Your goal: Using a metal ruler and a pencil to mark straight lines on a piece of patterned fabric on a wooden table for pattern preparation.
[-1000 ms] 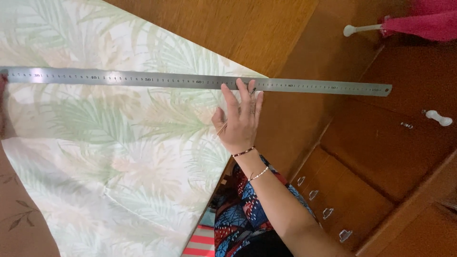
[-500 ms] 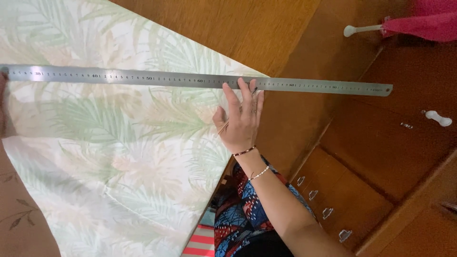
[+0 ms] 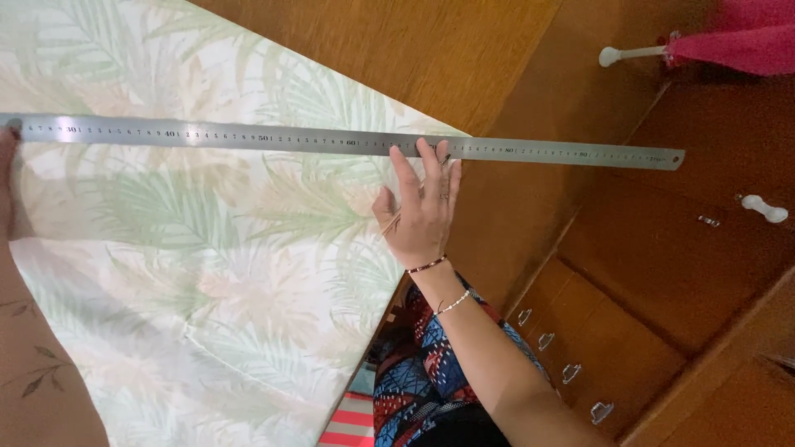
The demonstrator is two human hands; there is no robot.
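Observation:
A long steel ruler [image 3: 248, 136] lies across a pale cloth with a green leaf print [image 3: 190, 273], which is spread on a wooden table [image 3: 397, 50]. My right hand [image 3: 421, 213] rests on the cloth's right edge, fingertips pressing the ruler, with a thin brown pencil [image 3: 396, 222] held under the fingers. It wears two thin bracelets at the wrist. Only a sliver of my left hand [image 3: 7, 186] shows at the left border, by the ruler's left end; its fingers are hidden.
Wooden drawers with small metal pulls [image 3: 571, 372] stand below the table's edge at lower right. A pink cloth [image 3: 745, 37] and a white knob [image 3: 763, 209] are at the right. Patterned blue and red clothing [image 3: 422, 389] shows beneath my right arm.

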